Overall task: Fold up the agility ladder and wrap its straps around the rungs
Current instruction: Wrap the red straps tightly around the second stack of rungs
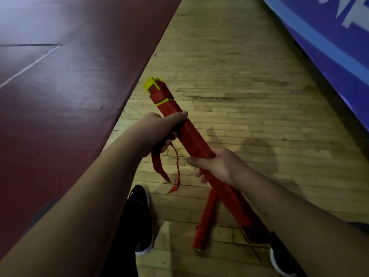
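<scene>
Since the yellow rungs [152, 83] already sit stacked in one bundle [196, 140] with red strap wound along most of it, the folding looks done and the wrapping well along. Loose strap ends [159, 168] hang below the left hand [165, 132], and a red piece [205, 214], strap or rung, dangles lower down; these seem left to wind in. Both hands grip the bundle, slanted above the wooden floor [249, 92], with the right hand [217, 166] lower. No container shows.
</scene>
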### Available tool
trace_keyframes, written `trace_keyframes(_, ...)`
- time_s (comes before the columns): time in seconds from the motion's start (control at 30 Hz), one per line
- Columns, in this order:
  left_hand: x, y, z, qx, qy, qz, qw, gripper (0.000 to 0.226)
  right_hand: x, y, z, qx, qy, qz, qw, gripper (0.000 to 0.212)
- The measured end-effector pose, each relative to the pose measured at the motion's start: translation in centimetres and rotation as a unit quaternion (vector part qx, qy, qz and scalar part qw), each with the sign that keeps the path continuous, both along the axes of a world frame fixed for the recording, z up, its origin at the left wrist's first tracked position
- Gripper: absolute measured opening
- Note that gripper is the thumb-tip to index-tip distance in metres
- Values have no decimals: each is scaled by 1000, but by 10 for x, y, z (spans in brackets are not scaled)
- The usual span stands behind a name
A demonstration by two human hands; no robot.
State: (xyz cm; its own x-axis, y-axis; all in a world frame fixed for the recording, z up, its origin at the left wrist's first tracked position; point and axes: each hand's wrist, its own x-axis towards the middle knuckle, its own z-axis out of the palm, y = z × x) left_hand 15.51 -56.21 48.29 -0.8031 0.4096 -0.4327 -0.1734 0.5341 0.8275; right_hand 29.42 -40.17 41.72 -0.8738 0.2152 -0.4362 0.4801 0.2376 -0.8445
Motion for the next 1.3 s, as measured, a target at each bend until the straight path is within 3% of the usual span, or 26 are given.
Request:
trace_keyframes(0.1, -4, -1, 0, 31, 10, 13, 999, 58, 1, 5, 8, -32, 11, 21, 999, 48)
trace_keyframes(0.27, -10, -9, 11, 146, -9, -61, 987, 45, 1, 20, 15, -212, 27, 61, 975, 74)
trace_keyframes(0.37, -9, -10, 8, 223, -49, -116, 967, 38, 1, 27, 9, -346, 13, 134, 928, 84)
trace_keyframes(0.47, -5, -7, 6, 263, -61, -150, 951, 34, 2, 31, 1, -465, -13, 233, 854, 103)
trace_keyframes(0.53, -1, -5, 7, 278, -61, -179, 942, 34, 3, 32, 0, -504, -24, 295, 811, 106)
trace_keyframes(0.63, 3, -3, 10, 273, -49, -200, 940, 40, 3, 31, 3, -511, -27, 340, 789, 103)
trace_keyframes(0.73, 0, -5, 15, 240, -12, -210, 948, 47, 3, 33, 5, -516, -13, 307, 800, 89)
trace_keyframes(0.93, 0, -10, 20, 188, 42, -201, 960, 40, 2, 35, 4, -458, 6, 201, 866, 76)
trace_keyframes(1.0, -2, -12, 20, 175, 35, -186, 966, 33, 2, 34, 5, -422, 1, 182, 888, 70)
trace_keyframes(1.13, -7, -15, 20, 138, 32, -157, 977, 45, 0, 31, 9, -325, -3, 132, 937, 54)
trace_keyframes(1.3, -9, -20, 21, 74, 28, -153, 985, 48, -3, 32, 9, -212, 2, 106, 971, 47)
